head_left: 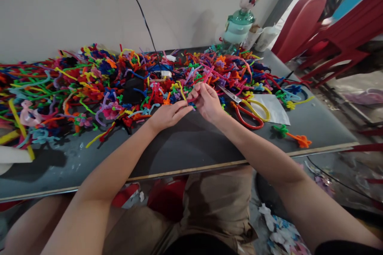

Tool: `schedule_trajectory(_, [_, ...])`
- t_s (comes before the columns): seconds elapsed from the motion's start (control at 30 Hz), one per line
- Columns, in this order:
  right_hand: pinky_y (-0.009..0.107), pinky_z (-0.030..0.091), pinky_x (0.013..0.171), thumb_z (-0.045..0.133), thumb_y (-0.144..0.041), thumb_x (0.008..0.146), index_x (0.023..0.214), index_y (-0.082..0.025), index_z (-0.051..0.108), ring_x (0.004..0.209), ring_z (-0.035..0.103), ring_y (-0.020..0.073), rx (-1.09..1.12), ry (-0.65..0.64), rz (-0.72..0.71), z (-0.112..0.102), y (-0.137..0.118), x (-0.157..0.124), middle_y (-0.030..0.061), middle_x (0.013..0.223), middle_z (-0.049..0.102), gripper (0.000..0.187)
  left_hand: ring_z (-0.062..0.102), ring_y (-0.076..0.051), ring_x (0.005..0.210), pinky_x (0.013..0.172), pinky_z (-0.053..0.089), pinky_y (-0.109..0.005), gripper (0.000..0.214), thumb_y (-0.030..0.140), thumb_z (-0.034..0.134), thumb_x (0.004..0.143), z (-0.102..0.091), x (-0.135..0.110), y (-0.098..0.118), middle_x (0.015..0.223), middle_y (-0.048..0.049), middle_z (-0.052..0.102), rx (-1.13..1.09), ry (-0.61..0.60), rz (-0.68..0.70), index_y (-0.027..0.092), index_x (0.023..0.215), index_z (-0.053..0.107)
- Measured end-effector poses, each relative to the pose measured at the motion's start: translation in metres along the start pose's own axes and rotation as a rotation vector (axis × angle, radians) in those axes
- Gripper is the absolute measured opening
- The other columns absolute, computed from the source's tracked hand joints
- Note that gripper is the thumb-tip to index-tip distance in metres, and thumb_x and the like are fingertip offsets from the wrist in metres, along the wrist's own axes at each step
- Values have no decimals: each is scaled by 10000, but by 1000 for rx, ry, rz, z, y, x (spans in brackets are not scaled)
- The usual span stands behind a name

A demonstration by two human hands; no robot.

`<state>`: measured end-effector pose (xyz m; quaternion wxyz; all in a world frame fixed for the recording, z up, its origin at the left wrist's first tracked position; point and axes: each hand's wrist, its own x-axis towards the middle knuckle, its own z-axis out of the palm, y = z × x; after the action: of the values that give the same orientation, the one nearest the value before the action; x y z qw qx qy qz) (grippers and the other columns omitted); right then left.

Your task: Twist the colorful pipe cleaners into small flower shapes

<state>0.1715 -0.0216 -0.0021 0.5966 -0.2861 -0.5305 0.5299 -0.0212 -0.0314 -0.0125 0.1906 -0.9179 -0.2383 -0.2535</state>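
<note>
A big heap of coloured pipe cleaners (98, 79) covers the back half of the dark table (179, 151). My left hand (167, 114) lies low at the heap's front edge, fingers together and pinched on a pink pipe cleaner (191, 97). My right hand (207, 101) is just to its right, fingers curled and gripping the same piece from above. The two hands touch at the fingertips.
Scissors with red and yellow handles (248, 109) lie right of my right hand, partly on a white sheet (273, 107). A green and orange pipe-cleaner flower (291, 135) lies near the right front edge. A green bottle (239, 23) stands at the back; red chairs (302, 23) stand beyond.
</note>
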Motion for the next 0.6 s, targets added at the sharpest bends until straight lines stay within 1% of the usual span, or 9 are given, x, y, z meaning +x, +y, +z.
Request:
schedule_trajectory(0.07, [310,562,789,535,-593,897,806,-246,479,755,621,138,71,102,-4,-8,-2,5,-23,687,507,363,710,-154,870,573,528,-202,346,174,332,995,1,0,0,1139,-94,668,-16,28,-55,246,1292,493])
schedule_trajectory(0.13, [297,559,790,526,-590,902,821,-252,477,740,606,129,91,195,-2,-16,-3,12,-30,677,477,351,707,-169,920,552,517,-195,343,189,346,996,1,2,1,1164,-121,661,-58,24,-173,226,1304,495])
schedule_trajectory(0.2, [285,554,753,494,-610,909,834,-259,483,674,569,123,81,242,4,-23,-3,17,-40,635,420,359,704,-186,955,533,505,-194,360,218,350,1002,2,4,1,1180,-156,659,-89,1,-287,190,1330,495])
schedule_trajectory(0.23, [279,548,721,479,-615,913,835,-263,487,628,537,120,71,243,5,-26,-2,19,-46,612,382,361,707,-191,948,523,499,-197,371,236,351,1006,2,6,1,1180,-169,662,-90,-12,-329,172,1340,499])
schedule_trajectory(0.3, [268,527,651,458,-608,925,832,-271,495,552,461,116,40,209,2,-32,1,23,-56,583,315,352,717,-187,863,522,496,-214,379,274,356,1012,3,7,0,1128,-167,695,-64,-35,-371,151,1322,535])
schedule_trajectory(0.37, [265,500,601,435,-593,940,826,-276,507,511,401,117,0,159,-4,-37,6,25,-59,571,276,345,715,-182,779,571,517,-243,354,303,378,1011,4,7,-2,1000,-133,739,-33,-34,-374,152,1223,617])
schedule_trajectory(0.43, [269,481,578,416,-598,945,810,-276,515,493,370,120,-32,131,-9,-44,10,28,-60,559,256,363,711,-188,762,633,536,-271,319,320,418,1000,4,5,-6,869,-99,752,-20,6,-376,164,1080,685])
schedule_trajectory(0.5, [277,470,571,408,-622,940,778,-272,512,483,356,124,-33,142,-9,-52,13,31,-61,544,240,399,709,-195,787,667,542,-288,292,336,465,984,4,4,-9,822,-85,750,-32,51,-400,174,988,708])
schedule_trajectory(0.6, [279,470,576,416,-630,936,742,-264,497,478,355,123,39,223,-3,-63,15,37,-62,533,231,422,705,-192,828,723,549,-299,285,360,493,971,3,3,-13,843,-76,753,-122,106,-482,176,959,710])
